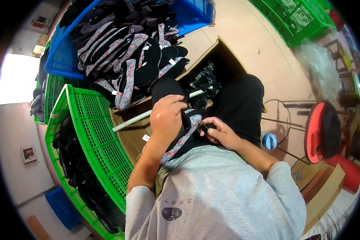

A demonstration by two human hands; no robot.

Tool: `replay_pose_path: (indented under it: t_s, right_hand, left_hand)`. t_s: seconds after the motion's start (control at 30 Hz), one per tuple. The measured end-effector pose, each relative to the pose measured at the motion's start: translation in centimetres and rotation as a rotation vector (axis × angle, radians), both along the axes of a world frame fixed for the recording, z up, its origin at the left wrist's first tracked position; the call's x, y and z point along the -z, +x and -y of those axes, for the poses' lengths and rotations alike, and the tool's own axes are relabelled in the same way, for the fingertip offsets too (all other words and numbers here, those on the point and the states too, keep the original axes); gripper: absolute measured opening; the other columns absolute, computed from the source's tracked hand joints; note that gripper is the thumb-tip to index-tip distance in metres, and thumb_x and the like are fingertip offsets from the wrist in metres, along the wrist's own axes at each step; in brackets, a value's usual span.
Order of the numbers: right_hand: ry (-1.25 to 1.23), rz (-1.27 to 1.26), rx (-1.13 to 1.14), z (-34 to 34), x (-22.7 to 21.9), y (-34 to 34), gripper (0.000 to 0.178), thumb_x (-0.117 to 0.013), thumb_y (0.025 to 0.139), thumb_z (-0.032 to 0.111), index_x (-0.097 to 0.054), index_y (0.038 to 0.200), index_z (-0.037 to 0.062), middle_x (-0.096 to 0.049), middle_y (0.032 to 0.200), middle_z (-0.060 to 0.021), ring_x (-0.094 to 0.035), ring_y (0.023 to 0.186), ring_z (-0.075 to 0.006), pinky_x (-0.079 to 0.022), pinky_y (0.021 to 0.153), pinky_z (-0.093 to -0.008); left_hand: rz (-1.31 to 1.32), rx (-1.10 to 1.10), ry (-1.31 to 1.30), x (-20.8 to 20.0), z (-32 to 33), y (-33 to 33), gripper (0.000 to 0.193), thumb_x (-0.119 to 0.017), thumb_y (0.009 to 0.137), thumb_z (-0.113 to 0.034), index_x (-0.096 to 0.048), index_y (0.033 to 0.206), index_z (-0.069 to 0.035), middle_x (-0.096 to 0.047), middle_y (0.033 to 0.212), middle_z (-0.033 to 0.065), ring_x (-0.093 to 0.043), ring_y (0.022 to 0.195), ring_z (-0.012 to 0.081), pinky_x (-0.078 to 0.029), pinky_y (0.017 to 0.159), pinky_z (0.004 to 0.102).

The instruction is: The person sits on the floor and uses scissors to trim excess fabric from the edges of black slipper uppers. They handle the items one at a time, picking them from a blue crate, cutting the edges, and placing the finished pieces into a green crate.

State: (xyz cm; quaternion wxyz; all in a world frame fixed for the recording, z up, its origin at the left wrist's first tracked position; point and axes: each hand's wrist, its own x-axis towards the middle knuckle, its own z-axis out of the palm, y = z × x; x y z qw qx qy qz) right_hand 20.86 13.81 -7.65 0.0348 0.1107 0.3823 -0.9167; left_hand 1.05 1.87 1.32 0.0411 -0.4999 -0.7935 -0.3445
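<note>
A slipper-like fabric piece (180, 143), black with a grey and red floral band, lies across my lap. My left hand (168, 118) is closed at its upper end, fingers curled over the black part; the grip itself is partly hidden. Just right of the band, my right hand (220, 134) pinches a small dark object (204, 127) whose kind is too small to make out. Under my left hand, a pale stick (133, 121) lies across the cardboard box (238, 60) between my knees. Dark scraps (207, 80) fill that box.
A heap of similar floral pieces (128, 52) spills from a blue crate (64, 56). Left of me stands a green crate (96, 132) with black pieces. Another green crate (288, 20) is at the far right. A red and black stool (322, 132) and blue tape roll (269, 141) are right.
</note>
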Motion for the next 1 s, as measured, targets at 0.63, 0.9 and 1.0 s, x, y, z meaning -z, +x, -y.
replay_pose_path:
  t_s: [0.63, 0.9, 1.0]
  right_hand:
    - [0.53, -0.012, 0.112, 2.3, -0.2, -1.4, 0.032, -0.068, 0.095, 0.017, -0.053, 0.12, 0.0028, -0.06, 0.096, -0.0008, -0.055, 0.084, -0.0066, -0.048, 0.076, -0.0248]
    - [0.698, -0.036, 0.141, 2.3, -0.5, -1.6, 0.03, -0.067, 0.096, 0.018, -0.053, 0.117, 0.0017, -0.064, 0.097, -0.0064, -0.059, 0.085, -0.0108, -0.049, 0.076, -0.0273]
    - [0.656, -0.009, 0.127, 2.4, -0.3, -1.6, 0.027, -0.065, 0.096, 0.016, -0.053, 0.116, 0.0013, -0.064, 0.098, -0.0077, -0.059, 0.085, -0.0111, -0.05, 0.077, -0.028]
  left_hand:
    - [0.185, 0.033, 0.021, 1.7, 2.5, 3.1, 0.029, -0.07, 0.064, 0.003, -0.067, 0.092, -0.005, -0.065, 0.105, 0.0094, -0.062, 0.105, 0.0309, -0.049, 0.091, 0.0394]
    - [0.183, 0.019, 0.011, 2.1, 2.6, 3.2, 0.03, -0.068, 0.066, 0.003, -0.065, 0.095, -0.006, -0.065, 0.107, 0.0095, -0.061, 0.105, 0.03, -0.048, 0.093, 0.039]
    - [0.18, 0.009, 0.007, 2.2, 2.5, 3.3, 0.029, -0.069, 0.066, 0.001, -0.066, 0.094, -0.007, -0.065, 0.106, 0.0086, -0.061, 0.105, 0.0303, -0.049, 0.092, 0.0392]
